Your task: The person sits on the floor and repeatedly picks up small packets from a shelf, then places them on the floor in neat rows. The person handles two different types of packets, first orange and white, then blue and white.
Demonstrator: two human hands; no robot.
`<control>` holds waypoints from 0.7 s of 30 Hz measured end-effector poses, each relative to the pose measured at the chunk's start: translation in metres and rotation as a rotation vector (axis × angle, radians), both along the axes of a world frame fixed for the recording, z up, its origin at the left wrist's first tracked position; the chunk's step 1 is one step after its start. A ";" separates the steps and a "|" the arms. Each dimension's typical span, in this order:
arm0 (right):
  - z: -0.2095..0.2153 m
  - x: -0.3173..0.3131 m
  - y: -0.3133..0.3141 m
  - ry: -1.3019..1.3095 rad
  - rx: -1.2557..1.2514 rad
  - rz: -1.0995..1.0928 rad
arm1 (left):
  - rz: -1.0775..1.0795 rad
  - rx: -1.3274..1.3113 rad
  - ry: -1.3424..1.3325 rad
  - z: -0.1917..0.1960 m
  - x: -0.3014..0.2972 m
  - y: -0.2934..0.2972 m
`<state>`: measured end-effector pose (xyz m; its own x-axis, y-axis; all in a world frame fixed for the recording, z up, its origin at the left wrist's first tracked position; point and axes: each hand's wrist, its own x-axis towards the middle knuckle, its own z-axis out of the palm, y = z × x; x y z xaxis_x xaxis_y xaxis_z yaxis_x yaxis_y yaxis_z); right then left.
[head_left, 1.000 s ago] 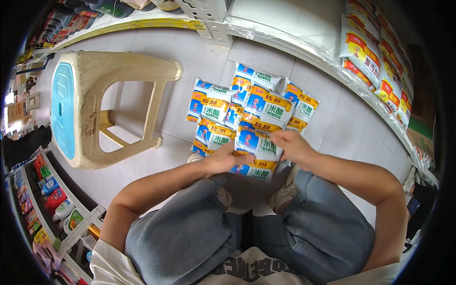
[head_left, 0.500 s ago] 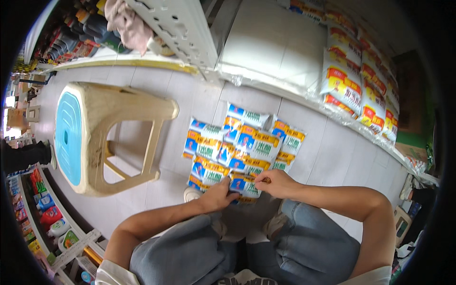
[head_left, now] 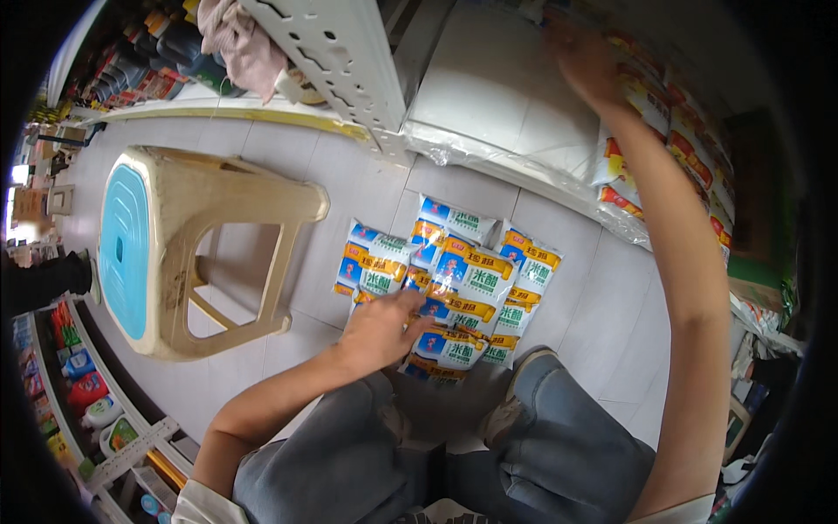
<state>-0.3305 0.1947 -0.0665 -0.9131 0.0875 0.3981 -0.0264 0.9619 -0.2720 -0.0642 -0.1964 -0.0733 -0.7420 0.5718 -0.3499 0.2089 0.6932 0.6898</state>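
Note:
Several white, blue and orange vinegar pouches (head_left: 476,275) lie overlapping in a stack on the floor in front of me. My left hand (head_left: 384,330) is at the stack's near left side, thumb and fingers apart, touching or just above the pouches there; its fingers grip nothing that I can see. My right arm stretches far forward over the low white shelf (head_left: 489,79). At its end, my right hand (head_left: 583,65) is by the far pouches on that shelf. The fingers there are dim and blurred, so any hold is hidden.
Red, yellow and white pouches (head_left: 690,144) are piled at the shelf's right. A cream plastic stool with a blue top (head_left: 127,253) lies on its side at left. A white perforated upright (head_left: 336,61) rises beside the shelf. Bottles (head_left: 87,393) line a rack at lower left.
My right hand has left the near pouches and reached forward and right to the shelf. My left hand has shifted slightly left and up, its fingers now farther over the stack.

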 end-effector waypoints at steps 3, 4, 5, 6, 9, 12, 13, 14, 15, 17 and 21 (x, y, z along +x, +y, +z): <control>0.028 -0.026 -0.035 -0.231 0.143 -0.047 | 0.159 0.070 0.041 -0.002 -0.006 -0.021; 0.045 -0.027 -0.052 -0.299 0.112 -0.034 | 0.218 0.083 0.030 -0.003 -0.008 -0.026; 0.049 -0.031 -0.058 -0.320 0.196 -0.058 | 0.263 0.071 -0.008 0.002 -0.010 -0.027; 0.050 -0.035 -0.061 -0.341 0.284 -0.086 | 0.299 0.089 -0.030 0.005 -0.012 -0.027; 0.039 -0.044 -0.065 -0.362 0.450 -0.114 | 0.392 0.154 -0.083 0.008 -0.014 -0.033; -0.006 -0.059 -0.039 0.073 0.639 -0.122 | 0.449 0.183 -0.142 0.003 -0.010 -0.035; -0.014 -0.058 -0.043 0.297 0.698 -0.118 | 0.475 0.161 -0.186 0.004 -0.008 -0.037; -0.014 -0.062 -0.043 0.068 0.710 -0.124 | 0.479 0.147 -0.202 0.004 -0.005 -0.039; 0.004 -0.061 -0.059 -0.155 0.712 -0.117 | 0.495 0.130 -0.213 0.003 0.000 -0.044; 0.019 -0.063 -0.061 -0.373 0.742 -0.087 | 0.495 0.131 -0.230 0.000 0.002 -0.046; 0.016 -0.060 -0.051 -0.241 0.504 -0.033 | 0.479 0.147 -0.242 0.002 0.002 -0.041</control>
<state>-0.3904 0.1432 -0.0502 -0.9835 -0.0293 0.1785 0.0123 0.9738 0.2272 -0.0624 -0.2376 -0.0709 -0.8394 0.2457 -0.4849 -0.2828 0.5645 0.7755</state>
